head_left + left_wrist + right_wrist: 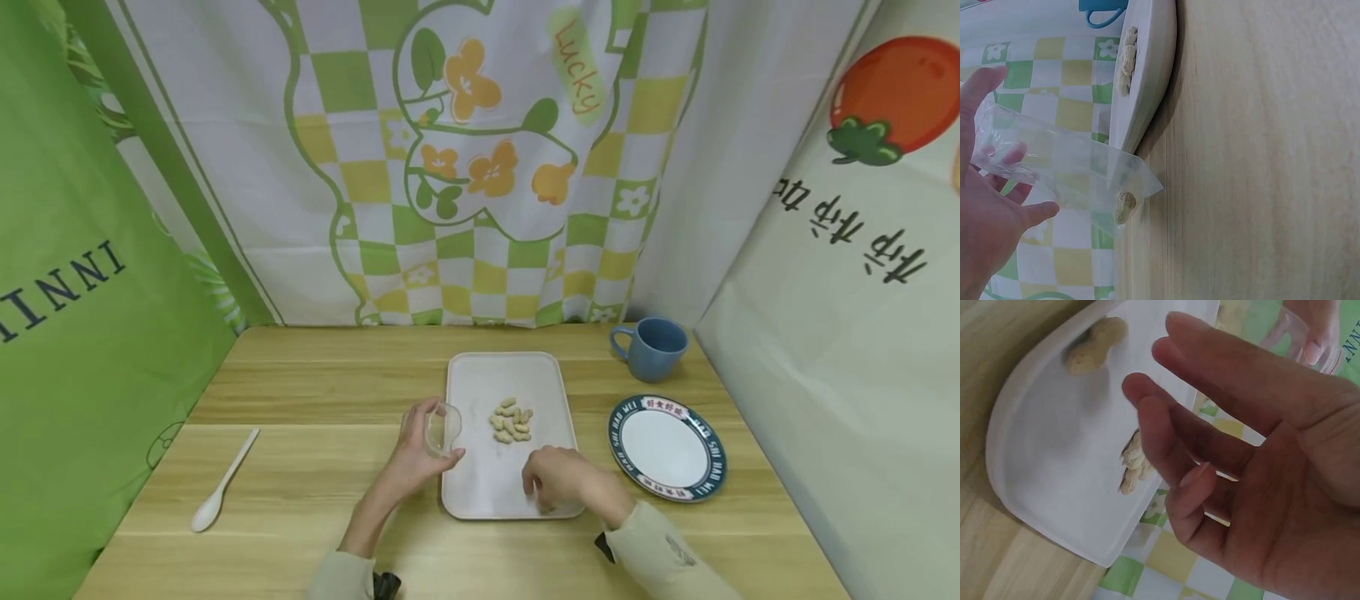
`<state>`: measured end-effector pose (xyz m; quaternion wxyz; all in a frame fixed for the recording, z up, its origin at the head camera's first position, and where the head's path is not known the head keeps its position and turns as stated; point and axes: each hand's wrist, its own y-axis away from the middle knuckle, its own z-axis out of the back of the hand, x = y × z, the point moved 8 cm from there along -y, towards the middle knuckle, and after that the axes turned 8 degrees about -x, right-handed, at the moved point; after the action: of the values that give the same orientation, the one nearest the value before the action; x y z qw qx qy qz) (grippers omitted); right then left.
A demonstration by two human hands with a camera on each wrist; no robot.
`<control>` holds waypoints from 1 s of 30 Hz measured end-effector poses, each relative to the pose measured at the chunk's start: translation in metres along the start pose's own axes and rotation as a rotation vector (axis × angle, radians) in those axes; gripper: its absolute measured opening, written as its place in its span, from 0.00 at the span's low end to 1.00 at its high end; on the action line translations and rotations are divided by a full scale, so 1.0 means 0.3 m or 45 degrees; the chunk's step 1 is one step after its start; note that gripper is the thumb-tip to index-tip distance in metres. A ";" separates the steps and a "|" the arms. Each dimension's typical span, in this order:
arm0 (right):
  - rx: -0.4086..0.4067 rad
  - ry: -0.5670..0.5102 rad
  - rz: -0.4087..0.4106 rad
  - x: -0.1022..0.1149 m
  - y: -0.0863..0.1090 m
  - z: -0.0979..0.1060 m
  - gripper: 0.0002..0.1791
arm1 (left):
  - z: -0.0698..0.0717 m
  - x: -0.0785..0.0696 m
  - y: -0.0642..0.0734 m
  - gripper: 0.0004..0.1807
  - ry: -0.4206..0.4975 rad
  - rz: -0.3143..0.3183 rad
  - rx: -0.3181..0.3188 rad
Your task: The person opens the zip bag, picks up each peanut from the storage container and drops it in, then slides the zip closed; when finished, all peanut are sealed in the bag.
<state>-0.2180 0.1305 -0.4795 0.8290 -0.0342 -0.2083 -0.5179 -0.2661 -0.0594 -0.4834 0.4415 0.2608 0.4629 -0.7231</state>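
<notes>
My left hand point(412, 454) holds a clear plastic bag point(1066, 153) by its mouth, spread wide, just left of the white tray point(474, 492). A single peanut point(1125, 207) lies at the bottom of the bag in the left wrist view. Several unshelled peanuts point(510, 423) form a loose pile on the tray. Over the tray's near right corner hangs my right hand point(564, 479), fingers loosely bent with nothing between them. In the right wrist view, a lone peanut point(1099, 345) lies on the tray in front of its fingertips.
A white plate with a dark green rim point(622, 412) lies right of the tray. Behind it stands a blue mug point(651, 358). At the left of the wooden table point(315, 375) lies a white spoon point(225, 483). Printed curtains point(487, 250) enclose the back and sides.
</notes>
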 end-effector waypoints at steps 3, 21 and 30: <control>0.016 0.040 -0.013 -0.017 0.015 -0.016 0.12 | -0.001 0.000 0.002 0.46 0.005 0.000 0.003; -0.069 0.020 0.094 -0.039 0.020 -0.044 0.07 | -0.002 0.012 -0.003 0.46 -0.009 0.033 -0.003; -0.147 -0.053 0.168 -0.047 0.010 -0.026 0.07 | 0.000 0.013 -0.002 0.46 0.003 0.013 0.006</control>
<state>-0.2182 0.1416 -0.4914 0.8534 -0.1062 -0.1927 -0.4725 -0.2684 -0.0607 -0.4861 0.4441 0.2651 0.4604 -0.7215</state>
